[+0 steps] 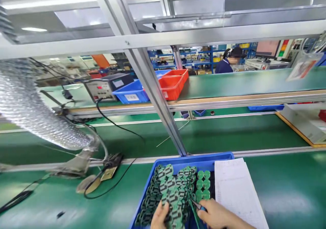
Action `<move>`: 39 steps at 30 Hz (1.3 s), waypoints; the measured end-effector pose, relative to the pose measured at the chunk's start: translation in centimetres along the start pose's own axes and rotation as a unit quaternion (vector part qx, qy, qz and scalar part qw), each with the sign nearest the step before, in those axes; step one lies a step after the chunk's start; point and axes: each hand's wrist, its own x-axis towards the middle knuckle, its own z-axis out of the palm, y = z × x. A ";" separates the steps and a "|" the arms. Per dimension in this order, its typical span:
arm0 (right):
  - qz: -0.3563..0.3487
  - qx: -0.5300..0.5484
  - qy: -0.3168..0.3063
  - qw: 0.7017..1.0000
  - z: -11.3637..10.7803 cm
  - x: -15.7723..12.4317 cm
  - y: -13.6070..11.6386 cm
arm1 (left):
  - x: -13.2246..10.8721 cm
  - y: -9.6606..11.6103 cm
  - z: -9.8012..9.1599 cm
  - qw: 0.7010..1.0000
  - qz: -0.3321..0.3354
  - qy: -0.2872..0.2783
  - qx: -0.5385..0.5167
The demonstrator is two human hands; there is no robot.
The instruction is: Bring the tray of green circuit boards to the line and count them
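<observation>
My left hand (pixel 160 216) grips the lower left edge of a panel of round green circuit boards (pixel 173 196), thumb on top. My right hand (pixel 214 213) is closed around a small pair of pliers or cutters (pixel 200 206) with a blue-and-black handle; its tip reaches the panel's right side. A thin green strip (pixel 193 212) hangs beside that tip. Beneath both hands lies a blue tray (pixel 195 157) holding stacked board panels (pixel 150 196). Plain green round boards (pixel 203 183) in two columns lie at the tray's right.
White printed sheets (pixel 235 188) overlap the tray's right edge. Leftward are a soldering iron stand (pixel 112 166), cables and a silver exhaust duct (pixel 43 117). A metal post (pixel 155 83) rises behind the tray. The shelf holds blue (pixel 133 91) and red bins (pixel 174 84). A person (pixel 229 60) sits beyond.
</observation>
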 end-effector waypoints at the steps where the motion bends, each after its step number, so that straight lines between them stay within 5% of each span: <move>1: 0.021 -0.029 -0.001 0.999 0.1 -0.3 0.5 | 0.7 0.3 -0.2 0.999 0.007 -0.007 0.035; 4: 0.078 -0.105 -0.025 0.991 1.0 -1.4 2.3 | 2.5 -0.3 -2.1 0.988 0.008 -0.014 0.154; 10: 0.086 -0.192 -0.087 0.974 2.7 -1.4 5.3 | 5.4 -5.1 -6.9 0.929 0.003 -0.033 0.368; 17: 0.083 -0.218 -0.089 0.968 1.9 -1.5 5.0 | 6.2 -4.9 -7.4 0.827 0.098 0.090 0.546; 22: 0.063 -0.208 -0.101 0.971 1.9 -1.0 4.5 | 8.0 -4.3 -8.5 0.753 0.103 0.196 0.619; 27: 0.049 -0.188 -0.100 0.976 2.1 -0.8 4.0 | 8.9 -5.6 -8.6 0.714 0.123 0.170 0.668; 34: 0.030 -0.154 -0.074 0.985 1.6 -0.5 2.3 | 8.9 -7.1 -9.1 0.698 0.108 0.138 0.694; 39: 0.022 -0.143 -0.061 0.988 1.0 -0.4 1.3 | 8.2 -7.2 -8.9 0.679 0.157 0.133 0.705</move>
